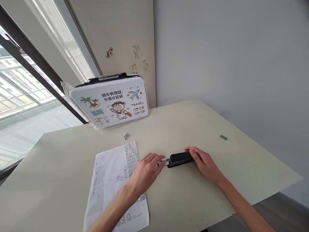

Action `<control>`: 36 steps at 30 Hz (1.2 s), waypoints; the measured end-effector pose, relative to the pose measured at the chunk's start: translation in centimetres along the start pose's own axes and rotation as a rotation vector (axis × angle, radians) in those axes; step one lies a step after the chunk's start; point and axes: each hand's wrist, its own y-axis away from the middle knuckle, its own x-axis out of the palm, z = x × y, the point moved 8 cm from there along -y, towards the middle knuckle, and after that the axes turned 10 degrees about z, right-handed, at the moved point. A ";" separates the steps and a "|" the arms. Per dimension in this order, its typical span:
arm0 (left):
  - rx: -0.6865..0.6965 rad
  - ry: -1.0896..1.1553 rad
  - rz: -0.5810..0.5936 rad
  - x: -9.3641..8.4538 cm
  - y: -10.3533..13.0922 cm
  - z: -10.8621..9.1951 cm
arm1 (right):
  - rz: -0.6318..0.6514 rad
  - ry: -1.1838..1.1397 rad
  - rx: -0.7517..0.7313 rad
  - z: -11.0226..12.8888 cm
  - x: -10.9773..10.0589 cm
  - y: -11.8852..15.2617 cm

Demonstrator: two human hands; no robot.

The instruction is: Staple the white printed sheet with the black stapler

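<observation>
A black stapler [180, 158] lies across the right-middle of the table, its near end pointing left. My right hand [204, 161] is closed around its right end, the thumb along the top. My left hand [149, 166] pinches a small silver metal piece [162, 163] between thumb and fingers at the stapler's left end. That piece meets the stapler's metal end; whether it is part of the stapler I cannot tell. Under my left forearm lies a stack of printed paper [106, 174], partly covered by that arm.
Two short staple strips [126, 136] lie behind the paper, and another staple strip [223, 137] is at the right. A white cartoon-printed case [108, 103] stands at the back of the pale table [60, 167]. A window is at the left, a grey wall [229, 58] behind.
</observation>
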 end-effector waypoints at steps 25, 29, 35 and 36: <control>0.044 -0.270 0.010 0.9 -0.2 -0.5 | -0.008 0.016 -0.006 0.2 -0.1 0.1; 0.028 -0.260 0.022 1.0 0.0 -0.1 | -0.008 0.010 0.006 0.2 -0.1 0.1; 0.033 -0.247 0.004 1.4 0.3 0.0 | 0.008 -0.022 0.014 0.1 0.0 0.1; 0.035 -0.245 0.007 1.5 0.3 0.0 | 0.007 -0.025 0.017 0.1 0.0 0.1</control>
